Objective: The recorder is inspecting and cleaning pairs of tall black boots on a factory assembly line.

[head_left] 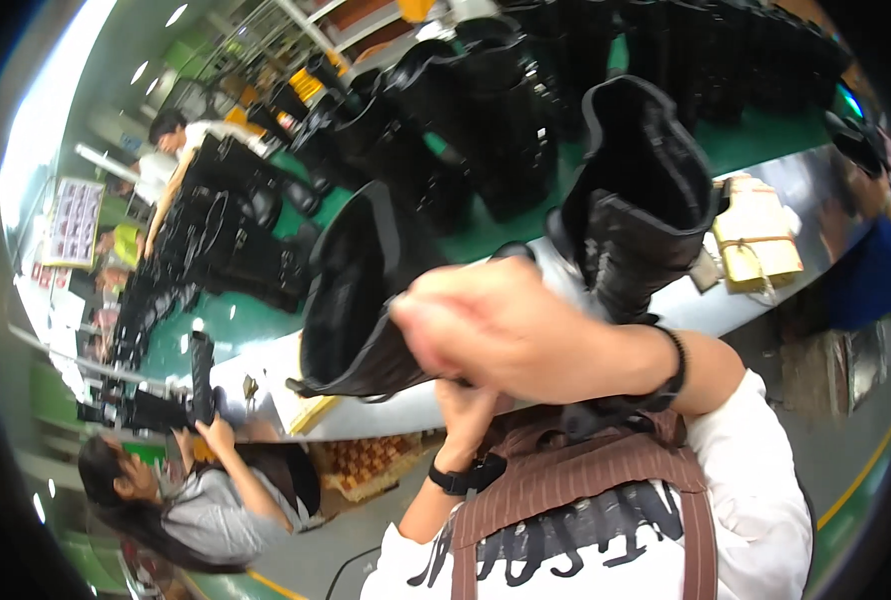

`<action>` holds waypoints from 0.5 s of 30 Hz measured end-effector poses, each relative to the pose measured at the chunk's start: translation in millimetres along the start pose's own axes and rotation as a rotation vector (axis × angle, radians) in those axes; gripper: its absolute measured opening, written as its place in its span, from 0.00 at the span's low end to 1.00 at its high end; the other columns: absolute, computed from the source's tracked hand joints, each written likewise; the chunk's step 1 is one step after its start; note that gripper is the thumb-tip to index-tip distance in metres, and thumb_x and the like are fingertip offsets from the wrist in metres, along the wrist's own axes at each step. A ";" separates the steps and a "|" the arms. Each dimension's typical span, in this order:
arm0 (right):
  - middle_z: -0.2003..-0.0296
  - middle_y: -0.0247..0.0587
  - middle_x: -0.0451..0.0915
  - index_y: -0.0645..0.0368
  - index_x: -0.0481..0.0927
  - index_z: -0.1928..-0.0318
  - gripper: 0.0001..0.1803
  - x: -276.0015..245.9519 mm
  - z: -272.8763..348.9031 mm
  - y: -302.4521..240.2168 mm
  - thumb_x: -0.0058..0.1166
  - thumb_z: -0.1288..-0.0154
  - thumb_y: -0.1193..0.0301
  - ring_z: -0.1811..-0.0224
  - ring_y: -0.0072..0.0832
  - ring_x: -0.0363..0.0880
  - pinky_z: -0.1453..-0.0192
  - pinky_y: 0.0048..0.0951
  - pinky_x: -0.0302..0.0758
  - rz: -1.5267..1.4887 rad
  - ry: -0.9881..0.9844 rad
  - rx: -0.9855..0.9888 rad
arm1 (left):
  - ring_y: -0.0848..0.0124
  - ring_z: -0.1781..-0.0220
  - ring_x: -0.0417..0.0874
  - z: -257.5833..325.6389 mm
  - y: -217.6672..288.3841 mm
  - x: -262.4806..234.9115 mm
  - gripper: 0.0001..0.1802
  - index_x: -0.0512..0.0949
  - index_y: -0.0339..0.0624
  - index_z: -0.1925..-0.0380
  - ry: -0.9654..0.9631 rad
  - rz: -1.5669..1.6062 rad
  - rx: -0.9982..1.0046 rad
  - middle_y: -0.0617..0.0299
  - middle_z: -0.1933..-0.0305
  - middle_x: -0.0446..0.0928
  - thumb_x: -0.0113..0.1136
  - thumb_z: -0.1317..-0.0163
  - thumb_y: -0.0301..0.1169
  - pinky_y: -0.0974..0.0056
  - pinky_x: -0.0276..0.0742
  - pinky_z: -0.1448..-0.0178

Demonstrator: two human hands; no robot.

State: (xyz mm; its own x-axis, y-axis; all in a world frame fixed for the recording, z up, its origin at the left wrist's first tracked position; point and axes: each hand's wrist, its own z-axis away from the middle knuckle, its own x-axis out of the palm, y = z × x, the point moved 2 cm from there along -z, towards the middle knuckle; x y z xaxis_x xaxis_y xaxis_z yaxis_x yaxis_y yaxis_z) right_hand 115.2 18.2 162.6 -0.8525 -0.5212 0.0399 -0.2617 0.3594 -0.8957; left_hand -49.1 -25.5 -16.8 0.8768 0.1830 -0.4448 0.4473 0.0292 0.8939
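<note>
A person's right hand [511,325], blurred and raised close to the camera, closes its grip on the top rim of a tall black boot [361,295] held above a grey counter [766,270]. The left hand [466,400] sits underneath; its grip cannot be made out. This looks like mid-handling, with the next move needing a steady hold to set the boot upright beside the second boot [641,200].

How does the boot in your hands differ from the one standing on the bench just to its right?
The held boot is tilted with its opening turned toward the camera, gripped at the rim by the right hand; the left hand is below it. The standing boot rests on the grey bench, untouched, and shows lacing down its shaft. Both are tall and black.
</note>
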 end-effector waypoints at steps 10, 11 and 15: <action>0.48 0.48 0.70 0.57 0.79 0.58 0.25 -62.5 90.3 -60.4 0.72 0.54 0.58 0.52 0.45 0.75 0.52 0.39 0.73 1.413 0.762 -0.418 | 0.53 0.70 0.86 13.4 66.1 -54.5 0.23 0.75 0.27 0.56 -0.364 -0.863 -0.030 0.46 0.73 0.82 0.62 0.37 0.41 0.56 0.79 0.65; 0.45 0.50 0.70 0.57 0.78 0.60 0.23 -72.0 84.6 -57.9 0.73 0.56 0.64 0.50 0.45 0.75 0.49 0.39 0.73 1.434 0.695 -0.331 | 0.49 0.70 0.83 17.8 79.5 -61.2 0.20 0.76 0.29 0.62 -0.502 -0.677 -0.012 0.45 0.75 0.79 0.59 0.36 0.40 0.53 0.75 0.67; 0.47 0.52 0.75 0.60 0.70 0.68 0.15 -108.3 61.8 -52.2 0.62 0.53 0.84 0.54 0.36 0.80 0.52 0.27 0.76 1.016 0.691 -0.378 | 0.47 0.71 0.78 5.1 107.8 -25.9 0.15 0.79 0.33 0.67 -0.769 -0.075 0.180 0.43 0.73 0.77 0.54 0.34 0.36 0.55 0.73 0.66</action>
State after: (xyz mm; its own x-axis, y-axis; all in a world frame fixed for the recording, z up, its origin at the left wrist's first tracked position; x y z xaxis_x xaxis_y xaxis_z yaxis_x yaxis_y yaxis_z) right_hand 249.2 8.1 177.7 -0.7705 0.5812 -0.2618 0.6259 0.6121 -0.4832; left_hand -22.6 -32.1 90.8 0.6899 -0.5452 -0.4763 0.4745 -0.1564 0.8662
